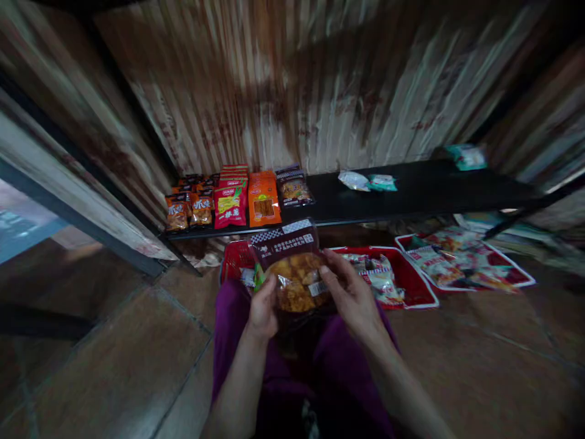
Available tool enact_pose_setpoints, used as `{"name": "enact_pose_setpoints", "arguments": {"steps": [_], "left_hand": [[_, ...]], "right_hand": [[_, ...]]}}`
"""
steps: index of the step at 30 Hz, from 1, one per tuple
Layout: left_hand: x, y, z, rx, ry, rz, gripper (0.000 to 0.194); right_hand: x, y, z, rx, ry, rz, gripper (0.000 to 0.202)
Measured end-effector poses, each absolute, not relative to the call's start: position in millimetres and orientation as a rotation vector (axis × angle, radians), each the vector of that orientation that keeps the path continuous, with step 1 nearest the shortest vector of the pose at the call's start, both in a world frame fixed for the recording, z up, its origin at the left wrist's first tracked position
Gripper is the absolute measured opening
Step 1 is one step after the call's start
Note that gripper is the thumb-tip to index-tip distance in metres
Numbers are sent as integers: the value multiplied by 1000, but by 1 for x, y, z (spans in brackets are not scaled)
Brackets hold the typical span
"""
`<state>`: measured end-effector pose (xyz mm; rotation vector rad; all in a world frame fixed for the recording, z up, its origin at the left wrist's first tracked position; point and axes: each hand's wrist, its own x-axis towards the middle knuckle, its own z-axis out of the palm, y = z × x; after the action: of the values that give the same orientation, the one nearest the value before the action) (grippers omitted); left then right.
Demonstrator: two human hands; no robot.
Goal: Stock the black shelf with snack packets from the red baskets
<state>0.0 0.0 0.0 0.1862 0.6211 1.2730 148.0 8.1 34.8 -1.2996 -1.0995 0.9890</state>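
Between my two hands I hold a dark brown snack bag (292, 250) with a clear window showing golden-brown food and a white barcode label. My left hand (264, 308) grips its left edge, thumb on the front. On the right side, my right hand (350, 292) is closed round the edge with its thumb near the label. Beyond the bag, on the black shelf (320, 210), stands a similar dark snack bag (295, 186). To its left are orange packets (264, 200), red packets (231, 204) and small orange-brown packets (201, 206).
White and teal packets (382, 182) lie mid-shelf, with a teal packet (466, 157) at the far right. Below are a red basket (418, 292) of snack bags and another basket (525, 279) further right. A dark metal post (183, 253) borders the shelf's left end.
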Motion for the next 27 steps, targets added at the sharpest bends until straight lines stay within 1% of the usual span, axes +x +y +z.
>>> {"name": "enact_pose_setpoints", "arguments": {"steps": [4,7,11,16,20,27], "left_hand": [[-4,-4,-1,225,656,1248,28],[-6,-6,-3,279,652,1224,31],[-5,-4,-6,320,632,1208,34],[-3,-2,-7,365,636,1187,31],[-3,-3,-6,412,642,1168,32],[-3,-5,-4,383,764,1217,35]], "right_hand": [[150,8,36,-1255,-1010,1208,55],[150,9,38,-1200,-920,1295,48],[151,12,39,-1164,-803,1311,43],[154,14,39,-1099,-682,1337,38],[156,15,42,-1040,-643,1354,34],[159,21,40,-1015,-699,1216,28]]}}
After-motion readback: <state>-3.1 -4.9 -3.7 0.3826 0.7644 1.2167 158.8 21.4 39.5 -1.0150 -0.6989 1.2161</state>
